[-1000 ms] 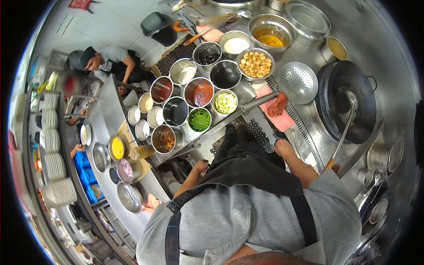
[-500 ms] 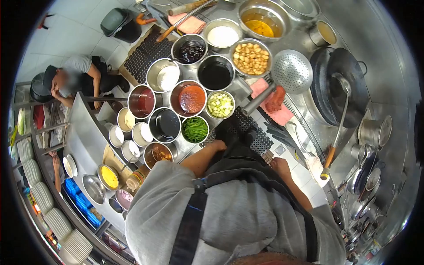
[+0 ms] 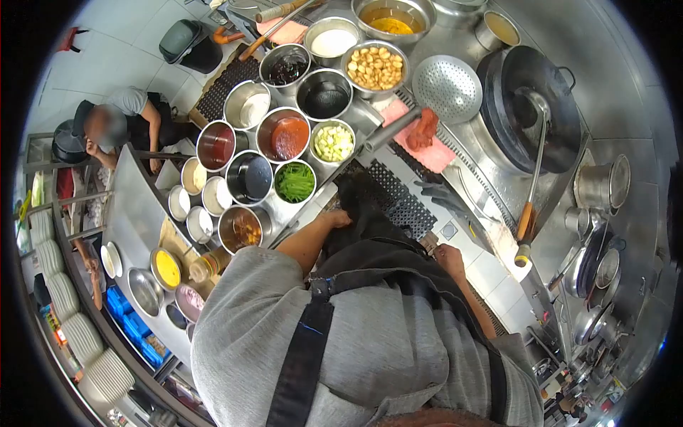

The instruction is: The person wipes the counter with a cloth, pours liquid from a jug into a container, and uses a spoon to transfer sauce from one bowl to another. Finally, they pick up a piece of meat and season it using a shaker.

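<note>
My left hand hangs low beside the dark apron, its fingers curled in, and I see nothing in it. It is nearest to the pot of chopped green vegetables and the pot of pale green cubes, but apart from both. On the other side, my right hand hangs over the floor with fingers closed and nothing visible in them. To its right, the ladle rests with its bowl in the wok, its wooden handle over the counter edge.
Several steel pots of sauces, including a red sauce, stand at my left. Ahead are a bowl of pale golden chunks and a perforated strainer. A red cloth lies on a pink one. Another person sits at far left.
My view has shifted, so the pots and wok sit further left. Both my hands remain low at my sides. At the far left, a person's hands beyond the counter have moved.
</note>
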The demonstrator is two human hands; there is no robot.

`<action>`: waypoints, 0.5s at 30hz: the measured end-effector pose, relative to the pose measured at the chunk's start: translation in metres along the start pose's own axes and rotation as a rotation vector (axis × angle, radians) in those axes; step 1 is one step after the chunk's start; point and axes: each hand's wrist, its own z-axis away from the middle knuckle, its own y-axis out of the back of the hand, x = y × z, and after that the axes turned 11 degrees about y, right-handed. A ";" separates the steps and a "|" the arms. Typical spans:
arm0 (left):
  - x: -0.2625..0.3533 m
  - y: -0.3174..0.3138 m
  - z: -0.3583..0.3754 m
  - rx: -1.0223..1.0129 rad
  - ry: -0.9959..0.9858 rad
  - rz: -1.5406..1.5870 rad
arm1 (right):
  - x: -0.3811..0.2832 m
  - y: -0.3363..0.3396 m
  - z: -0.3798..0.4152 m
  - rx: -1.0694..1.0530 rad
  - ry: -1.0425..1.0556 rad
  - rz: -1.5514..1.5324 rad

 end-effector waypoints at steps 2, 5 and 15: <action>0.022 0.016 0.044 0.083 0.104 0.054 | 0.013 0.004 0.015 0.048 -0.025 -0.023; 0.034 0.002 0.050 0.078 -0.032 -0.077 | 0.051 -0.003 0.035 0.037 -0.094 0.058; 0.027 -0.010 0.011 0.215 0.173 -0.196 | 0.118 0.004 0.080 0.192 -0.088 0.000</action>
